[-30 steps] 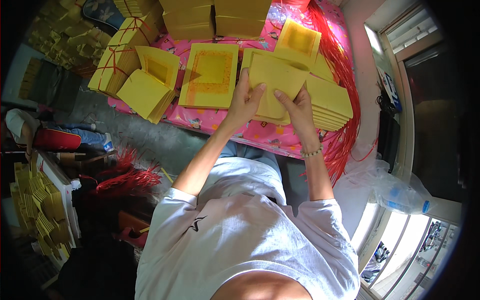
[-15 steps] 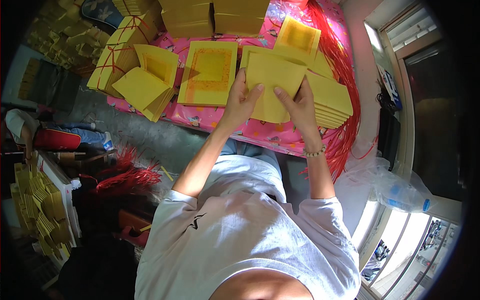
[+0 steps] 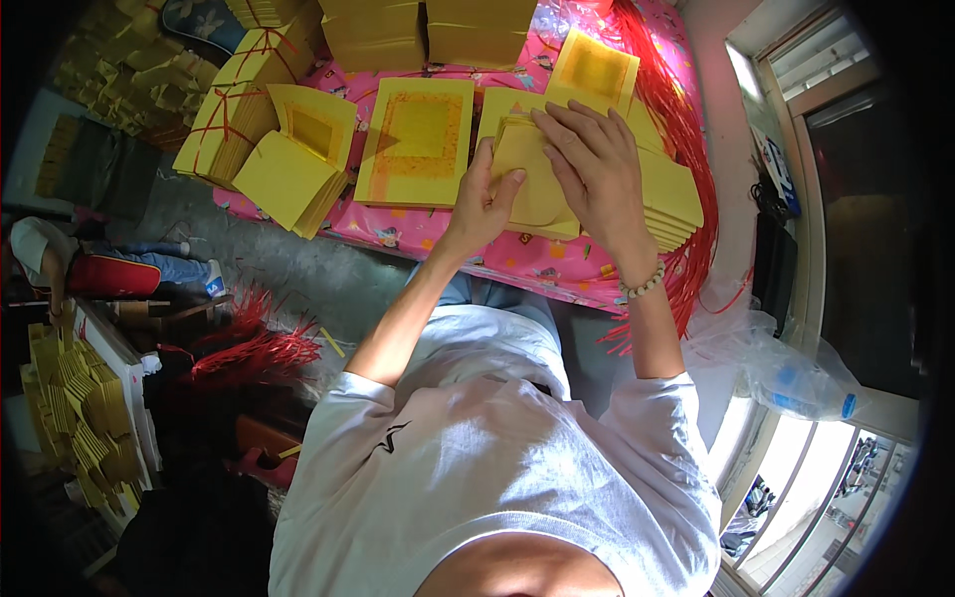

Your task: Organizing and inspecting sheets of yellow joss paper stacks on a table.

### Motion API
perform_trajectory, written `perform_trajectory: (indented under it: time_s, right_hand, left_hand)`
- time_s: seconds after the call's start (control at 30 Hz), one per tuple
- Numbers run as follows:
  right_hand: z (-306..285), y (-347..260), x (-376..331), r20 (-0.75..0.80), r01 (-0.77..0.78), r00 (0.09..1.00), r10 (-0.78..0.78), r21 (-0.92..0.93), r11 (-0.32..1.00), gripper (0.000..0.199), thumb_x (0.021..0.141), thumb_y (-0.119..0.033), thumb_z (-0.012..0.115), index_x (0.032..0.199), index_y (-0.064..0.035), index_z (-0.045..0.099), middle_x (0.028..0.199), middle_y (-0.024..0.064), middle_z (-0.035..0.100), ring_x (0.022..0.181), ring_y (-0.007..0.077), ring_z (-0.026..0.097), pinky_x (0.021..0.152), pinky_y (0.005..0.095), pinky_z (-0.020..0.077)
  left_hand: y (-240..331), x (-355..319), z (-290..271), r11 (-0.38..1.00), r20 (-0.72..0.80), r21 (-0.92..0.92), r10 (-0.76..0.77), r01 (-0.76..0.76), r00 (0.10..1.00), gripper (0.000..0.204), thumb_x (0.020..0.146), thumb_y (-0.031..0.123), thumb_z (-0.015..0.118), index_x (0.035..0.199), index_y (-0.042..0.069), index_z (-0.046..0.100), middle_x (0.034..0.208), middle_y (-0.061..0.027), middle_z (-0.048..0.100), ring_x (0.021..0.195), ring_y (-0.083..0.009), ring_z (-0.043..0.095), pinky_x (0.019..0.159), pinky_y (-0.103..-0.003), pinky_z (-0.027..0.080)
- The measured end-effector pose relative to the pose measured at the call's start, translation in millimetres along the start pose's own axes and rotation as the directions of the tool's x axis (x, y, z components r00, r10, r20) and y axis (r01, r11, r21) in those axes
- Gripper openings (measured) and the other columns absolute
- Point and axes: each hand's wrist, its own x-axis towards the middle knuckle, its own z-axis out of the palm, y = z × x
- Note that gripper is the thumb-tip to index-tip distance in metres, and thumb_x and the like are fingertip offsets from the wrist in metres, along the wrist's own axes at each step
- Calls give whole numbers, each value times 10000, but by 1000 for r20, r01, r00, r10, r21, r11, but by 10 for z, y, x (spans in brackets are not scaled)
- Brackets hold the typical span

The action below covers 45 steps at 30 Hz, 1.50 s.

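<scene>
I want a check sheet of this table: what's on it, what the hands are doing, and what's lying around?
Surface: table under a pink patterned cloth.
Job's things: yellow paper stack under both hands, with its top sheets bent up.
Clutter: flat sheet with orange square; open folded bundle; bundle tied with red string; more yellow stacks at the far edge.
Grippers: left hand grips the stack's near-left edge; right hand lies flat on top, beaded bracelet on the wrist.
Cables: nothing seen; red strings hang over the table's right end.
Surroundings: red string pile on the floor, plastic bag, window at right.
</scene>
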Motion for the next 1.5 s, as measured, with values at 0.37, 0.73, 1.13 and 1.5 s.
perform_trajectory:
  time_s: [0.37, 0.73, 1.13, 1.5]
  right_hand:
    - [74, 31, -23, -19, 6, 1000, -5, 56, 998, 359, 808, -113, 629, 1166, -118, 604, 1129, 73, 596, 1058, 276, 547, 963, 459, 391]
    - [208, 49, -293, 276, -555, 716, 641, 782, 284, 444, 907, -166, 595, 1248, 70, 436, 1197, 167, 536, 1061, 177, 548, 863, 299, 473]
    - [293, 45, -331, 450, -611, 680, 578, 784, 108, 314, 940, -179, 544, 1177, 24, 509, 1058, 87, 621, 926, 112, 589, 812, 243, 466]
    - [378, -52, -436, 413, -505, 680, 607, 863, -22, 259, 941, -140, 544, 1134, 33, 541, 1053, 69, 638, 931, 95, 598, 805, 237, 479]
  left_hand:
    - [30, 17, -11, 1000, 26, 15, -13, 12, 1000, 292, 890, 17, 506, 1170, -6, 427, 1046, -103, 562, 982, -134, 530, 834, -269, 445]
    - [382, 309, -88, 831, 53, -343, -448, 437, 893, 307, 896, 46, 538, 1198, 12, 496, 1135, -87, 602, 1030, -166, 589, 869, -296, 472]
    - [262, 365, -63, 785, 67, -303, -548, 541, 834, 288, 890, 48, 538, 1170, -5, 494, 1094, -104, 604, 987, -187, 601, 834, -314, 484]
    - [298, 167, -91, 931, 7, -71, -358, 358, 934, 383, 882, 17, 525, 1254, 5, 433, 1161, -69, 576, 1063, -137, 546, 895, -261, 427]
